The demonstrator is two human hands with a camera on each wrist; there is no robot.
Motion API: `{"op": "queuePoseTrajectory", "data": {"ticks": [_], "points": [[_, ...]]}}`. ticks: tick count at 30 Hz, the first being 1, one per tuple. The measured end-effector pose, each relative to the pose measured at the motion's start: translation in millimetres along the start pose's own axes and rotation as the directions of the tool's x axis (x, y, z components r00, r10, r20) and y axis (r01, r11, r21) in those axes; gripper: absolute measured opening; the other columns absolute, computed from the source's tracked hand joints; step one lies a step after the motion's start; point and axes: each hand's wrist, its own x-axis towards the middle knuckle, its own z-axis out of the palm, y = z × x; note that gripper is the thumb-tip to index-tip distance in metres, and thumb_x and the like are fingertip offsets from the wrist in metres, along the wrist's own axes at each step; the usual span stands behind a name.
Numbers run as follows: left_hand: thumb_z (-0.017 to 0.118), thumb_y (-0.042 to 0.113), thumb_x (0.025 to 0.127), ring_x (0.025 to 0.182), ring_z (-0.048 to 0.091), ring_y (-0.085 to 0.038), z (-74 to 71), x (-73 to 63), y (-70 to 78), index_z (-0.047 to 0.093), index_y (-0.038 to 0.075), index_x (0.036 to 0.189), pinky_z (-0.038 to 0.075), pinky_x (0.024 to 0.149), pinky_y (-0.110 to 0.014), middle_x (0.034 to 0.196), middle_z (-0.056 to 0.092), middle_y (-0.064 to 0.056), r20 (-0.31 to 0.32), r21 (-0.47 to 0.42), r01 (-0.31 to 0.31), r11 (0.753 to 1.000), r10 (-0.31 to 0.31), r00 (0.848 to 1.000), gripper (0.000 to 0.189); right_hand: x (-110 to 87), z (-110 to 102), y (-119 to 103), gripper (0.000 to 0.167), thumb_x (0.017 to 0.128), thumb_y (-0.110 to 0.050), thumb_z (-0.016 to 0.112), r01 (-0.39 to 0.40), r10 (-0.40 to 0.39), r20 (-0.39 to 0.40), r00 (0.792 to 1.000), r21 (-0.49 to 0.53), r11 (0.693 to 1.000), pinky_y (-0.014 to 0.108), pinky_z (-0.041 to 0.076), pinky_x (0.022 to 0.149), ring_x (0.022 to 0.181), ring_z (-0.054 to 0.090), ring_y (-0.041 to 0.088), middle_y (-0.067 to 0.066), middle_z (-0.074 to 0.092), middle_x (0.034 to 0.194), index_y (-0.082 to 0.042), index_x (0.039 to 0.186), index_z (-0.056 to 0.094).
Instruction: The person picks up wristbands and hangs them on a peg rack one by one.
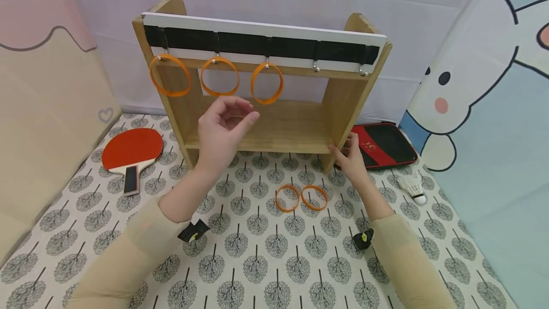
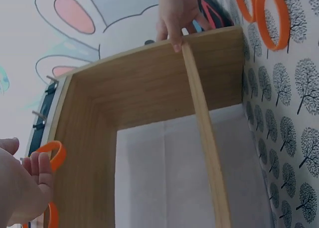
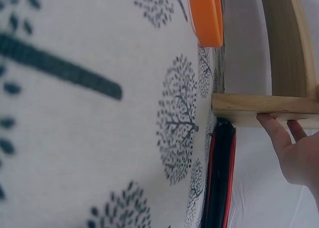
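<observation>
A wooden shelf [image 1: 291,128] stands on the cloth. Along its top, a white rail [image 1: 274,30] with a black strip bears several metal hooks. Three orange rings hang there: the left ring [image 1: 188,85], the middle ring [image 1: 237,85] and the right ring [image 1: 280,87]; two hooks on the right are bare. Just below the middle ring is my left hand [image 1: 220,132], fingers bent loosely, thumb apart, holding nothing. My right hand [image 1: 352,161] grips the shelf's right side panel [image 3: 264,106] low down, thumb at the front edge.
Two orange rings, one left [image 1: 279,199] and one right [image 1: 315,208], lie before the shelf. A red table tennis bat [image 1: 133,149] lies left. A black-and-red case [image 1: 386,144] and a shuttlecock [image 1: 413,189] lie right. Printed fabric walls [image 1: 472,108] surround the tabletop.
</observation>
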Motion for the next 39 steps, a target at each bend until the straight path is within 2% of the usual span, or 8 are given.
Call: {"op": "queuePoseTrajectory", "data": {"ticks": [5, 10, 14, 19, 23, 27, 33, 39], "points": [[0.074, 0.006, 0.080, 0.087, 0.061, -0.017, -0.4, -12.6, -3.7, 0.061, 0.001, 0.102, 0.053, 0.078, -0.026, 0.098, 0.064, -0.011, 0.123, 0.069, 0.006, 0.998, -0.014, 0.992, 0.027, 0.1, 0.4, -0.5, 0.055, 0.095, -0.021, 0.055, -0.003, 0.003, 0.001, 1.000, 0.011, 1.000, 0.058, 0.049, 0.088, 0.119, 0.049, 0.040, 0.024, 0.039, 0.132, -0.012, 0.138, 0.021], [0.075, 0.011, 0.080, 0.093, 0.059, -0.015, -1.4, -28.5, -16.9, 0.060, 0.006, 0.107, 0.053, 0.083, -0.031, 0.101, 0.064, -0.006, 0.258, 0.182, 0.050, 0.982, -0.097, 0.961, 0.031, -1.0, 0.8, -0.7, 0.059, 0.096, -0.022, 0.054, -0.004, 0.004, 0.003, 1.000, -0.003, 1.000, 0.057, 0.049, 0.088, 0.120, 0.049, 0.039, 0.023, 0.039, 0.132, -0.016, 0.142, 0.019], [0.075, 0.017, 0.081, 0.096, 0.059, -0.013, -0.9, -42.4, -34.7, 0.059, 0.009, 0.111, 0.051, 0.087, -0.037, 0.105, 0.064, -0.001, 0.348, 0.285, 0.071, 0.956, -0.172, 0.922, 0.035, -2.2, 1.4, -0.1, 0.063, 0.095, -0.024, 0.055, 0.009, -0.009, 0.003, 1.000, -0.024, 1.000, 0.057, 0.049, 0.087, 0.119, 0.050, 0.039, 0.022, 0.039, 0.132, -0.019, 0.144, 0.016], [0.075, 0.022, 0.081, 0.100, 0.057, -0.009, 2.2, -55.5, -54.0, 0.059, 0.017, 0.114, 0.049, 0.090, -0.033, 0.110, 0.063, 0.006, 0.429, 0.379, 0.099, 0.920, -0.270, 0.862, 0.038, -1.4, 1.0, 0.7, 0.064, 0.095, -0.025, 0.054, 0.023, -0.023, 0.000, 1.000, -0.031, 0.999, 0.058, 0.050, 0.086, 0.118, 0.050, 0.039, 0.023, 0.039, 0.131, -0.018, 0.145, 0.014], [0.075, 0.023, 0.080, 0.105, 0.057, -0.010, 4.2, -63.7, -68.4, 0.060, 0.017, 0.119, 0.047, 0.092, -0.031, 0.114, 0.063, 0.009, 0.495, 0.433, 0.075, 0.898, -0.306, 0.813, 0.042, -1.5, 1.1, 0.3, 0.063, 0.096, -0.025, 0.054, 0.022, -0.023, -0.004, 1.000, -0.033, 0.999, 0.058, 0.050, 0.086, 0.119, 0.050, 0.040, 0.023, 0.038, 0.131, -0.018, 0.144, 0.015], [0.074, 0.021, 0.080, 0.112, 0.056, -0.017, 6.1, -70.0, -87.9, 0.059, 0.015, 0.123, 0.047, 0.096, -0.037, 0.121, 0.061, 0.004, 0.591, 0.462, 0.020, 0.887, -0.324, 0.738, 0.046, -1.3, 1.0, 0.9, 0.063, 0.096, -0.024, 0.054, 0.018, -0.019, -0.005, 1.000, -0.025, 1.000, 0.058, 0.049, 0.086, 0.119, 0.049, 0.040, 0.024, 0.038, 0.131, -0.018, 0.144, 0.014], [0.076, 0.025, 0.078, 0.120, 0.051, -0.020, 9.4, -74.2, -114.4, 0.060, 0.023, 0.122, 0.037, 0.105, -0.049, 0.128, 0.057, 0.004, 0.691, 0.530, -0.014, 0.848, -0.422, 0.587, 0.047, -1.6, 0.5, 1.2, 0.063, 0.096, -0.025, 0.053, 0.015, -0.015, 0.003, 1.000, -0.008, 1.000, 0.058, 0.049, 0.088, 0.119, 0.049, 0.039, 0.023, 0.037, 0.131, -0.019, 0.145, 0.013], [0.078, 0.026, 0.074, 0.123, 0.049, -0.021, 10.6, -71.6, -131.1, 0.063, 0.019, 0.120, 0.028, 0.111, -0.050, 0.131, 0.056, 0.000, 0.798, 0.508, -0.136, 0.851, -0.405, 0.447, 0.048, -1.8, 1.1, -0.3, 0.064, 0.096, -0.024, 0.054, 0.005, -0.005, 0.007, 1.000, 0.008, 1.000, 0.058, 0.048, 0.088, 0.118, 0.050, 0.038, 0.023, 0.038, 0.130, -0.020, 0.145, 0.014]]}}
